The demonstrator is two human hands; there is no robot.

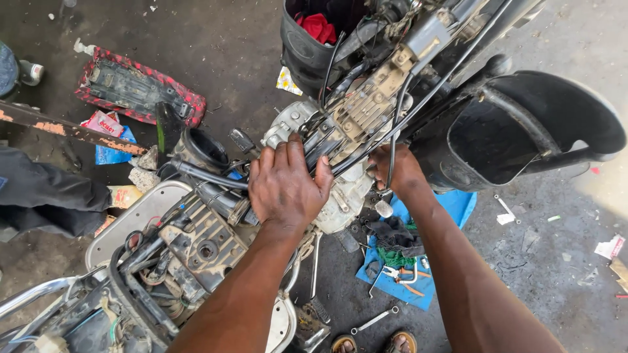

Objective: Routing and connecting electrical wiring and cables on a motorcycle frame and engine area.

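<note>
1. Head view: a stripped scooter was seen lying across the concrete floor [562,274], its grimy engine block [356,124] exposed at the centre of the scene.
2. The left hand [286,185] was laid palm-down on the near left side of the engine block, fingers pressed together and curled over a bundle of black cables [399,127] running toward the far right.
3. The right hand [398,168] was tucked against the right side of the engine block, under the cables. Its fingers were hidden behind the casing, so whether they were gripping anything could not be told.
4. A black rubber hose [208,175] was noted just left of the left hand, beside a round black intake opening [204,149].
5. A blue cloth [451,209] was spread on the floor near the right forearm, with pliers [400,278] lying on it.
6. A spanner [373,320] lay on the floor at the near edge, just beyond the cloth.
7. A black rear mudguard [543,124] was noted to the far right.
8. A red-edged seat base [134,88] lay upside down at the far left.
</note>
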